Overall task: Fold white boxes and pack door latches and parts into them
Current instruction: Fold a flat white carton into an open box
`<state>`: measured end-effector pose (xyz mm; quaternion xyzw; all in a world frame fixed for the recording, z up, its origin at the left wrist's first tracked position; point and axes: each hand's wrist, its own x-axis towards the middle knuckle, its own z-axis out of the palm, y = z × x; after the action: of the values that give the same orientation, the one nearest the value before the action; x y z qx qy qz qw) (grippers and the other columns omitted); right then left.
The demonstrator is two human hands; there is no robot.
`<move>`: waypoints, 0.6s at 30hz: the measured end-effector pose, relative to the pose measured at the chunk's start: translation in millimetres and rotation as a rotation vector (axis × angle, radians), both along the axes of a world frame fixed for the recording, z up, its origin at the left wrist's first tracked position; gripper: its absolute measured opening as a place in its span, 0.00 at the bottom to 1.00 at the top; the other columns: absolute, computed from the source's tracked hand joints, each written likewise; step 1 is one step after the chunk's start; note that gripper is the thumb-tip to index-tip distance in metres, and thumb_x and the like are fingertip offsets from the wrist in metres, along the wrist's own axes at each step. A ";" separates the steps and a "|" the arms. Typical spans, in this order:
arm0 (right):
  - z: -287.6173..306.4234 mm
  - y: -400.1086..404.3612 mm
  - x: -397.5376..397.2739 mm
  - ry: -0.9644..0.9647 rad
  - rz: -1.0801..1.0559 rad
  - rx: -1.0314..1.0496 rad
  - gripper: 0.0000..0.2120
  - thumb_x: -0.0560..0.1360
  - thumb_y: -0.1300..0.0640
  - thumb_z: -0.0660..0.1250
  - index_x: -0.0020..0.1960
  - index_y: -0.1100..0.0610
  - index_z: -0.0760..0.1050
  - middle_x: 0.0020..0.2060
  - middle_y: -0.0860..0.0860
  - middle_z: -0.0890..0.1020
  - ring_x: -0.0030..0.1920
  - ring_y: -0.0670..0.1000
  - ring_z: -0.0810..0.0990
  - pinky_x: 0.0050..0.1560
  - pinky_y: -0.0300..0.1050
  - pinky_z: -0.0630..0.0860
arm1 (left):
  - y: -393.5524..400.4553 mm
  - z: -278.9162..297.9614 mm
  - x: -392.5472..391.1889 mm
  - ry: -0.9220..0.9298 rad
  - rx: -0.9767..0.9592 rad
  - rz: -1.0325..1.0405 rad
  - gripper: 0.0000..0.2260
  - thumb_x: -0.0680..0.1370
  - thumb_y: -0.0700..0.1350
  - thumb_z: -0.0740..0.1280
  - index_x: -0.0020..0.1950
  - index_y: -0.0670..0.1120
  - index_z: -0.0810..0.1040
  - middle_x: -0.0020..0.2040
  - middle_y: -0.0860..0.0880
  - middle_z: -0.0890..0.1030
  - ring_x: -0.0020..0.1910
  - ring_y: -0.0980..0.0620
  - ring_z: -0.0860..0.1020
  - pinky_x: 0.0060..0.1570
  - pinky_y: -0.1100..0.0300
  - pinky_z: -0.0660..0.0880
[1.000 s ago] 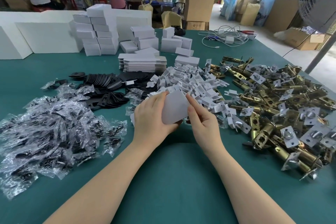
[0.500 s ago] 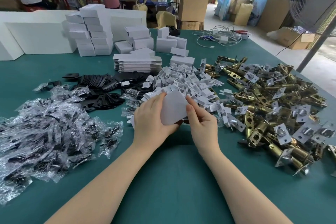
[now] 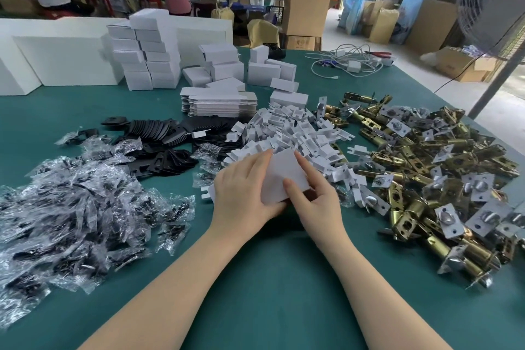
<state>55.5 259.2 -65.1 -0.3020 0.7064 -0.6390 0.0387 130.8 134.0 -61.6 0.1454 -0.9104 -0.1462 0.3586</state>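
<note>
Both hands hold a small white box (image 3: 279, 176) just above the green table (image 3: 270, 293). My left hand (image 3: 241, 193) grips its left side with curled fingers. My right hand (image 3: 315, 196) pinches its right side, index finger along the top edge and thumb on the front face. A pile of brass door latches (image 3: 431, 179) lies to the right. White card inserts (image 3: 292, 133) are heaped behind the box. Clear bags of black parts (image 3: 76, 207) lie on the left, black plates (image 3: 162, 136) behind them. Flat box blanks (image 3: 218, 104) are stacked further back.
Folded white boxes (image 3: 147, 51) stand stacked at the back left, larger white cartons (image 3: 62, 60) beside them. White cables (image 3: 349, 61) lie at the far right of the table. Two people stand at benches beyond. A fan stand (image 3: 500, 65) rises by the right edge.
My right thumb has slid further onto the box's front face and the box has tipped slightly. Both hands stay in the same spot.
</note>
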 end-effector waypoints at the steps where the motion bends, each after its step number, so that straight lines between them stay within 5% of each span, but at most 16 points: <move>1: 0.4 0.4 -2.5 -0.019 -0.023 -0.019 0.22 0.77 0.54 0.69 0.61 0.28 0.70 0.38 0.33 0.81 0.33 0.43 0.72 0.36 0.36 0.73 | -0.4 0.8 -0.6 0.004 -0.020 -0.024 0.38 0.65 0.59 0.74 0.72 0.47 0.70 0.65 0.48 0.78 0.62 0.44 0.76 0.58 0.45 0.69; 5: 1.7 5.8 -19.9 -0.209 -0.232 -0.195 0.13 0.77 0.49 0.69 0.55 0.32 0.75 0.37 0.42 0.76 0.38 0.43 0.74 0.41 0.38 0.75 | -4.4 0.1 0.1 -0.012 0.028 -0.077 0.46 0.65 0.62 0.75 0.77 0.51 0.58 0.71 0.48 0.71 0.69 0.48 0.69 0.65 0.44 0.65; 9: -1.7 10.9 -32.4 -0.427 -0.247 -0.250 0.07 0.76 0.48 0.71 0.54 0.42 0.78 0.44 0.53 0.77 0.44 0.50 0.78 0.54 0.55 0.78 | -6.3 -1.9 4.2 0.118 0.478 -0.328 0.51 0.66 0.49 0.81 0.79 0.50 0.52 0.72 0.49 0.68 0.71 0.56 0.67 0.69 0.56 0.67; 12: 0.6 9.2 -30.8 -0.521 -0.195 -0.221 0.10 0.77 0.47 0.69 0.55 0.50 0.78 0.33 0.50 0.82 0.33 0.48 0.80 0.37 0.50 0.80 | -7.1 -0.2 4.8 0.225 0.682 -0.468 0.48 0.63 0.43 0.82 0.75 0.58 0.58 0.69 0.50 0.72 0.70 0.53 0.71 0.68 0.58 0.70; 15: 1.0 8.2 -25.9 -0.422 -0.186 -0.087 0.15 0.79 0.42 0.64 0.44 0.54 0.79 0.27 0.50 0.79 0.28 0.50 0.77 0.31 0.45 0.73 | -7.2 5.8 6.4 0.311 0.835 -0.458 0.44 0.62 0.47 0.83 0.70 0.61 0.61 0.64 0.56 0.76 0.63 0.54 0.76 0.62 0.59 0.74; 16: 0.6 7.9 -23.5 -0.317 -0.175 -0.004 0.17 0.79 0.41 0.63 0.42 0.52 0.79 0.30 0.49 0.79 0.31 0.50 0.78 0.35 0.47 0.74 | -6.3 7.8 6.9 0.348 0.844 -0.422 0.40 0.62 0.51 0.81 0.68 0.62 0.63 0.61 0.59 0.77 0.60 0.54 0.78 0.58 0.59 0.75; 18: -2.7 8.0 -16.7 -0.086 -0.087 0.146 0.16 0.76 0.38 0.65 0.54 0.49 0.79 0.41 0.41 0.79 0.43 0.43 0.79 0.50 0.43 0.76 | -5.5 10.8 6.9 0.444 0.863 -0.342 0.35 0.64 0.56 0.78 0.66 0.61 0.65 0.56 0.62 0.79 0.55 0.56 0.79 0.53 0.60 0.75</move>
<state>38.8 267.2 -67.8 -0.2400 0.7612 -0.5992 0.0631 137.7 128.5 -50.7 0.0945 -0.6800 -0.5925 0.4214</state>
